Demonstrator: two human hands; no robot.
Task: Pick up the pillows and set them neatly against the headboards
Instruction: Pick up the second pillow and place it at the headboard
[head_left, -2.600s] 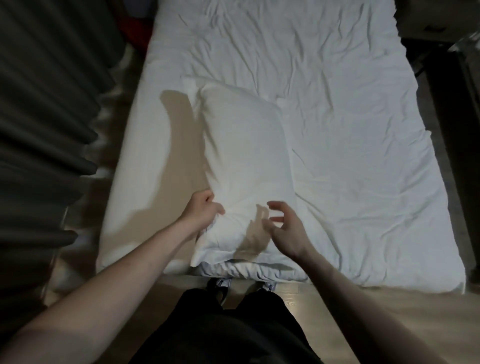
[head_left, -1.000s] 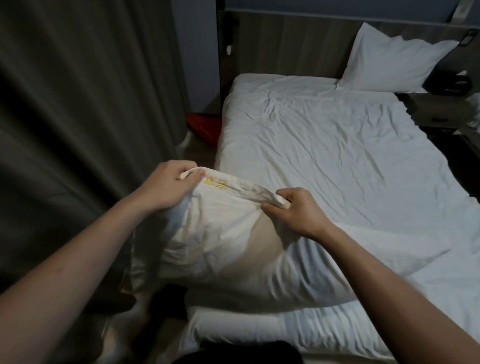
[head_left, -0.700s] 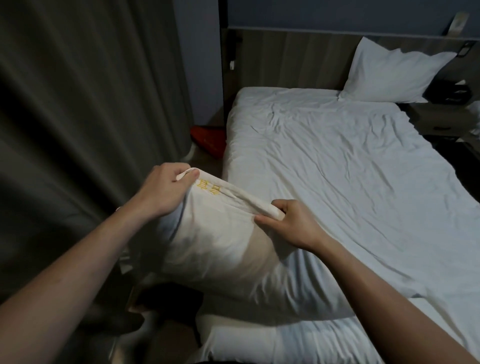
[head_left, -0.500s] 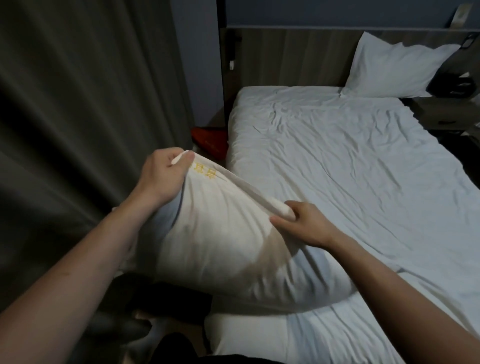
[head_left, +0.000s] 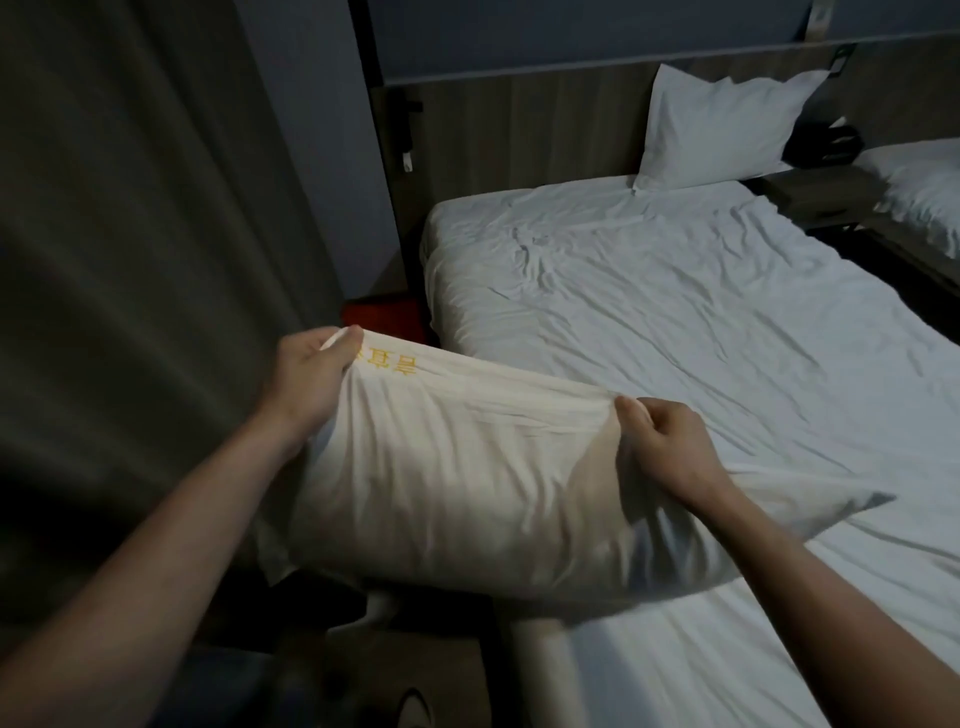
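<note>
Both hands grip the top edge of a white pillow (head_left: 467, 483) at lower centre: left hand (head_left: 311, 374) pinching one corner, right hand (head_left: 670, 441) clutching the other, above the bed (head_left: 675, 322).

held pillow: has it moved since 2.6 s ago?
Yes. The held pillow lay flat on the bed; now the left hand and right hand hold it lifted by its top edge, over the bed's near left corner.
</note>
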